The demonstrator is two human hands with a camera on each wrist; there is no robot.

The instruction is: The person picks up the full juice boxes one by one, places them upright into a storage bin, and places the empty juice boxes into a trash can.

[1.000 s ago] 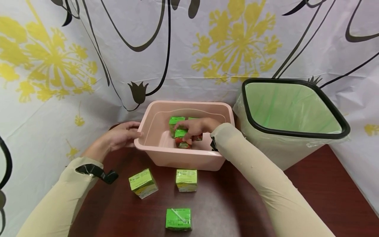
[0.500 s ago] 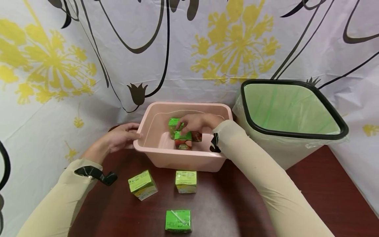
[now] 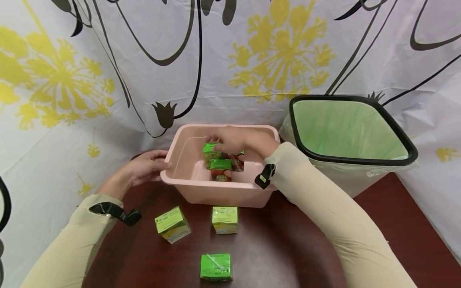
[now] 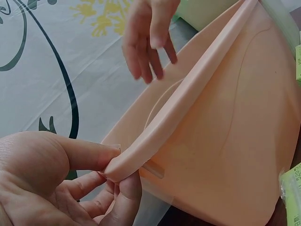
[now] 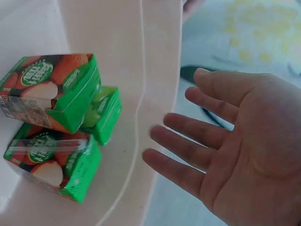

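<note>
My left hand pinches the left rim of a pink plastic tub; in the left wrist view the thumb lies over the rim with fingers beneath. Above the tub's far side hovers my right hand, its fingers spread and holding nothing in the right wrist view. Three juice boxes stand inside: a red-fronted juice box nearest me, a green juice box behind it to the left, and another red-fronted juice box, with a straw on its side, partly covered by my right hand in the head view.
Two yellow-green cartons and a bright green juice box with a straw on top lie on the dark wooden table before the tub. A lined bin with a black rim stands at the right. Behind hangs a flowered cloth.
My right hand has let go of the front red juice box and lifted up and back, its fingers opening. The left hand keeps its grip on the rim.
</note>
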